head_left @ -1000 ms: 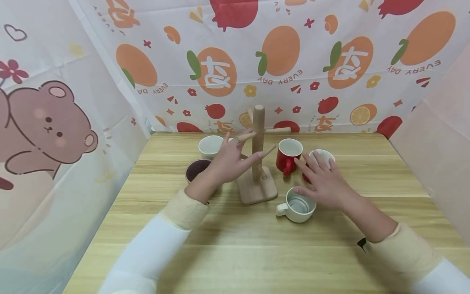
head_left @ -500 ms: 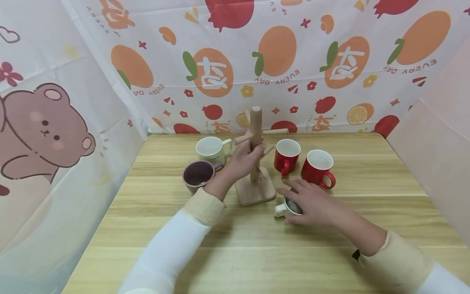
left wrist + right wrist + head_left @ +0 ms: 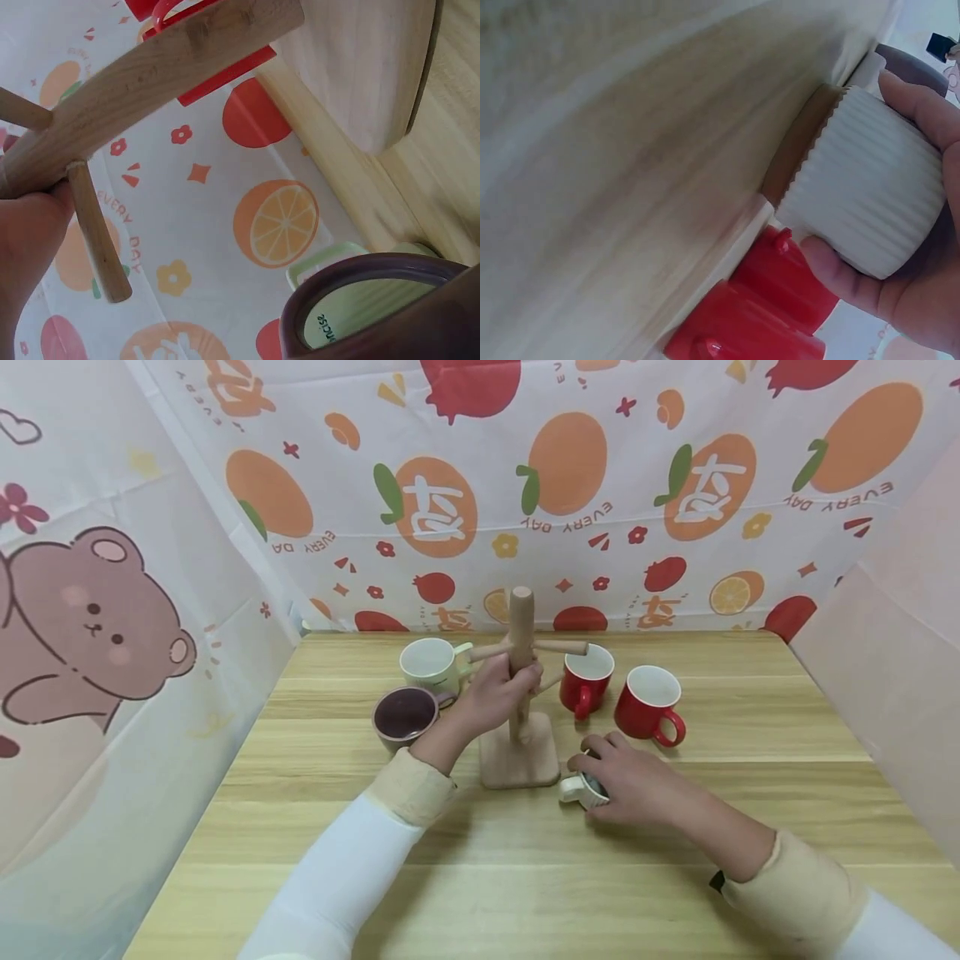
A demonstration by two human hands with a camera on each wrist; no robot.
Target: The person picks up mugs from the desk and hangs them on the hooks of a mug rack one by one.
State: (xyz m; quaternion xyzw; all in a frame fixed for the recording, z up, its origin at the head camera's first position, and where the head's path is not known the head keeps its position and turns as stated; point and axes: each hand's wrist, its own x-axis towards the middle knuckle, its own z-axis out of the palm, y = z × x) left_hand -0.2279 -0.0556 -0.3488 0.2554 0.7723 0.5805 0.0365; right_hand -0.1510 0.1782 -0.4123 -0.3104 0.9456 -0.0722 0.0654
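A wooden mug tree (image 3: 522,618) with several pegs stands upright on its square base in the head view. My left hand (image 3: 498,695) grips its post just below the upper pegs. To the right of the base is a white ribbed mug (image 3: 866,180), its handle pointing left. Curled over it from above and the right, my right hand (image 3: 637,781) holds it by the sides and hides most of its rim. In the right wrist view, thumb and fingers lie on opposite sides of this mug, whose brown underside faces the table.
Left of the tree stand a purple mug (image 3: 405,718) and, behind it, a pale green mug (image 3: 429,662). Two red mugs, one nearer the tree (image 3: 585,681) and another farther right (image 3: 647,706), stand behind the white one. A printed cloth (image 3: 570,535) hangs behind the table (image 3: 480,893).
My left hand has closed round the post, and the tree has turned, its pegs now pointing differently. My right hand has come down from near the right red mug and taken hold of the white mug.
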